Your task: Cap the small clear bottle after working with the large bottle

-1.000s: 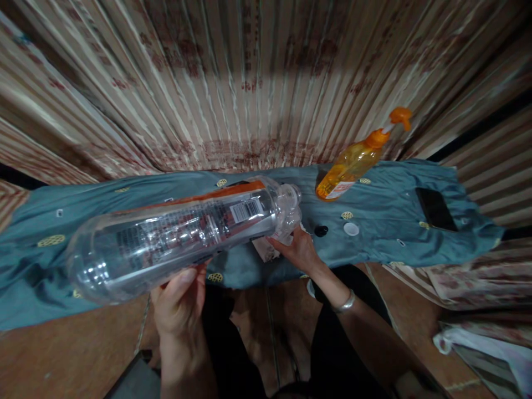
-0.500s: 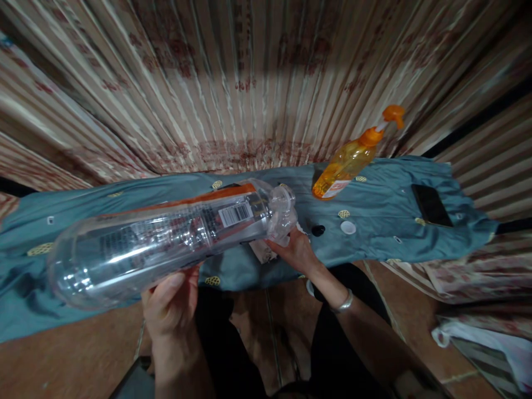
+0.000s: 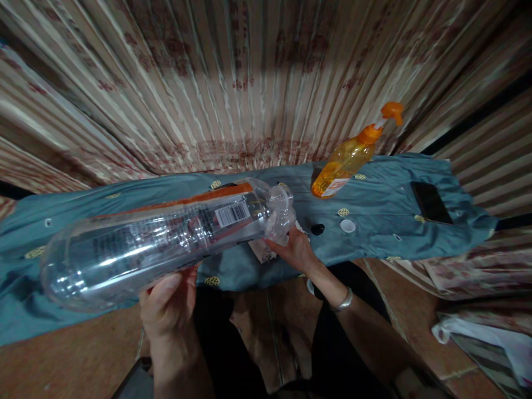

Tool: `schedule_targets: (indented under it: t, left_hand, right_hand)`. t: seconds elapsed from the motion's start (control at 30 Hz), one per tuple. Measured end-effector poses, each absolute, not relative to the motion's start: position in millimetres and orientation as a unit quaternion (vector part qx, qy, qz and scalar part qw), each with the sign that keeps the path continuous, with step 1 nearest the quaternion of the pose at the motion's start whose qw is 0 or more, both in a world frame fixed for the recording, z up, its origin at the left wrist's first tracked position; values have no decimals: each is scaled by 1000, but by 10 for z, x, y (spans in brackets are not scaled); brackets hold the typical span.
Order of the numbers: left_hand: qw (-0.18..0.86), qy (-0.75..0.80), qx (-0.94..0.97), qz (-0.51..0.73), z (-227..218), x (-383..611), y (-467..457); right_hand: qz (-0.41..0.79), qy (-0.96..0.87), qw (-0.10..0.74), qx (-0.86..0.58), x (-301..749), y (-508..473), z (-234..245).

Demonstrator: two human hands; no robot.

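A large clear plastic bottle (image 3: 166, 244) with an orange-edged printed label and a barcode lies sideways in the air above the cloth, neck to the right. My left hand (image 3: 170, 302) grips its body from below, thumb showing and other fingers partly hidden behind it. At the neck end, my right hand (image 3: 295, 249) is closed around the lumpy clear plastic there; its fingertips are mostly hidden. Beneath that hand is a crumpled whitish piece (image 3: 262, 252), perhaps tissue. Just right of it lie a small black object (image 3: 317, 229) and a white round cap (image 3: 347, 225).
A teal patterned cloth (image 3: 374, 238) covers the narrow table. An orange pump bottle (image 3: 344, 163) with yellow liquid stands at the back, and a dark phone-like slab (image 3: 431, 202) lies at the right. Curtains (image 3: 249, 83) hang close behind.
The clear bottle has shifted very slightly to the left with my left hand. Both hands keep their hold.
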State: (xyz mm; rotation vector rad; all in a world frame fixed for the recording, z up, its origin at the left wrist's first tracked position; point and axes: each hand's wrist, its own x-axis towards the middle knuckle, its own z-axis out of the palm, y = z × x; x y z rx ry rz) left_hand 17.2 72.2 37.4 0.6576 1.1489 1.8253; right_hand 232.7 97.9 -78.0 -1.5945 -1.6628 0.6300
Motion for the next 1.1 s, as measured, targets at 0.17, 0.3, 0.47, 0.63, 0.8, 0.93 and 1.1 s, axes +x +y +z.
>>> schedule_targets:
  t: [0.17,0.3,0.47,0.63,0.8,0.93,1.1]
  left_hand:
    - [431,450,274,732,353,149,709]
    - [432,442,272,738,356,155,713]
    - [430,453,266,735,361,163,713]
    - [433,452,260,735,354,158,705]
    - [429,461,244,738,330,143,713]
    - [428,458,239,742,325,138,726]
    - [428,448,248,745,317,138,722]
  right_hand:
    - [233,-652,364,-623,2326,977,-787]
    - [231,-651,363,-625,2313,973,-779]
    - [232,-650,361,-627,2309,973,-759]
    - [235,-651,365,-623,2321,978,-779]
    - [231,-652,363,-624,2327,983,-810]
    - [232,-649,364,-626,2326,986,-820]
    - [238,-644,359,-632,2320,987,-828]
